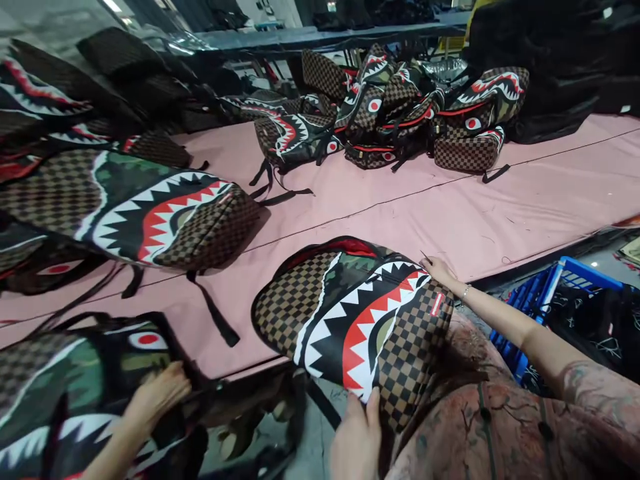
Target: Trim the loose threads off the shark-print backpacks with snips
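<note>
A brown checkered backpack [407, 333] with a shark-mouth print lies tilted at the table's near edge against my floral clothing. Its top zip gapes, showing red lining. My left hand [357, 430] grips the backpack's lower edge, thumb on the printed face; part of the hand is blurred. At the bag's far edge, by the end of the shark mouth, my right hand [441, 272] is closed on a thin dark pointed thing [425, 256], too small to name. A small red label [437, 305] sits on the checkered panel near that hand.
A co-worker's hand [163, 393] rests on another shark-print backpack [75, 380] at lower left. More backpacks [175, 213] lie at left, with a pile [380, 113] behind on the pink table [360, 207]. A blue crate [565, 273] with dark contents stands at right.
</note>
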`<state>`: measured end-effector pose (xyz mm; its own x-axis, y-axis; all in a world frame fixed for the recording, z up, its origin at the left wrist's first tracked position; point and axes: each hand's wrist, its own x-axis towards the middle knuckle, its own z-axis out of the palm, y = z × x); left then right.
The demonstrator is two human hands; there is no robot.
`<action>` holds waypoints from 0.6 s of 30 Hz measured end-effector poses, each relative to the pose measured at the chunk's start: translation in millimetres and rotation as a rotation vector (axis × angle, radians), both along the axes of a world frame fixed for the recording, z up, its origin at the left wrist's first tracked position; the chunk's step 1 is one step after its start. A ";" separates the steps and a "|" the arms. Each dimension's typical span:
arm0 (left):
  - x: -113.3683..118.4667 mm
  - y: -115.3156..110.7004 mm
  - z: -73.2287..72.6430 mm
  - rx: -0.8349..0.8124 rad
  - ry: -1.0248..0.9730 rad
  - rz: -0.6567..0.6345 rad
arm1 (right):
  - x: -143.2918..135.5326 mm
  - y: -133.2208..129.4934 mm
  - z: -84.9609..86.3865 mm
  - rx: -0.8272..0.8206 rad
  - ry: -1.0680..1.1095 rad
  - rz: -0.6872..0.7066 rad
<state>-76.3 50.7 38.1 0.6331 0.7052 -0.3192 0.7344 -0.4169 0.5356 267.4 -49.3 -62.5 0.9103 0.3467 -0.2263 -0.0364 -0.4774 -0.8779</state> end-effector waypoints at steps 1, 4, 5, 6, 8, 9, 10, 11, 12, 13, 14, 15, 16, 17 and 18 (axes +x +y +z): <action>0.8 6.1 11.6 0.040 0.058 0.010 | 1.6 2.3 2.0 -0.025 -0.011 -0.011; 22.4 28.4 40.9 0.067 0.023 -0.083 | -2.1 -7.7 9.5 -0.079 -0.030 -0.060; 36.5 33.4 46.1 0.028 -0.081 -0.186 | -6.0 -17.3 12.3 -0.085 -0.027 -0.072; 53.6 36.1 48.3 -0.025 -0.186 -0.301 | -11.3 -29.7 15.2 -0.084 -0.021 -0.077; 94.0 33.9 44.5 -0.117 -0.300 -0.522 | -26.5 -59.6 21.9 -0.063 -0.009 -0.074; 115.4 29.6 39.9 -0.140 -0.322 -0.611 | -36.2 -75.4 26.0 -0.040 0.000 -0.060; 136.3 24.0 34.6 -0.145 -0.348 -0.683 | -47.0 -90.5 30.9 -0.014 0.015 -0.045; 155.9 17.7 29.5 -0.136 -0.379 -0.737 | -58.4 -104.3 36.6 0.031 0.047 -0.017; 173.6 11.5 25.3 -0.122 -0.403 -0.790 | -70.0 -116.0 43.1 0.110 0.110 0.016; 188.8 5.7 22.3 -0.113 -0.417 -0.851 | -81.2 -125.5 50.1 0.175 0.166 0.037; 201.3 0.7 20.4 -0.105 -0.423 -0.909 | -91.5 -132.5 57.3 0.219 0.205 0.051; 211.0 -3.3 19.4 -0.099 -0.419 -0.964 | -100.5 -137.2 64.6 0.243 0.225 0.057; 218.1 -6.5 19.0 -0.092 -0.404 -1.005 | -108.0 -139.8 71.4 0.245 0.217 0.054; 222.7 -8.9 18.7 -0.081 -0.383 -1.025 | -113.9 -140.6 77.7 0.233 0.192 0.045; 225.5 -10.8 18.3 -0.068 -0.359 -1.025 | -118.1 -140.1 83.2 0.211 0.154 0.038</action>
<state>149.2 39.9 56.4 0.9745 -0.2236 -0.0166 -0.1497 -0.7039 0.6944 149.4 -189.4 20.7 0.8560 0.4341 -0.2806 -0.1632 -0.2880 -0.9436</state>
